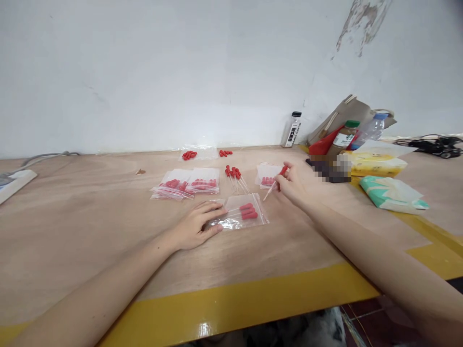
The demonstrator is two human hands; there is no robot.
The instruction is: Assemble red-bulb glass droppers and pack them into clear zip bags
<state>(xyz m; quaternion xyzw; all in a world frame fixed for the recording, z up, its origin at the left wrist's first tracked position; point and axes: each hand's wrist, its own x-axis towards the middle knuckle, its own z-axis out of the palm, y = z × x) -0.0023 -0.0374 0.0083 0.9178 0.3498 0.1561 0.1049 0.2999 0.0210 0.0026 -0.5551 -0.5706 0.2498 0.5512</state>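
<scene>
A clear zip bag (262,216) lies flat on the table, with several red-bulbed droppers (249,215) inside it. My left hand (198,222) rests on the bag's left end, fingers spread and lying on the plastic, thumb apart at the lower edge. To the right of the bag, my right hand (289,182) pinches one dropper (283,170) by its red bulb, its thin tip slanting down to the left near the bag's right edge. Loose droppers (235,173) lie in a bunch behind the bag.
Filled bags (173,185) are stacked behind my left hand, and another bag (266,174) lies near my right. Loose red bulbs (225,153) sit by the wall. Bottles (292,130), a beige bag (336,118) and tissue packs (392,193) stand rightward. Yellow tape (231,301) lines the front edge.
</scene>
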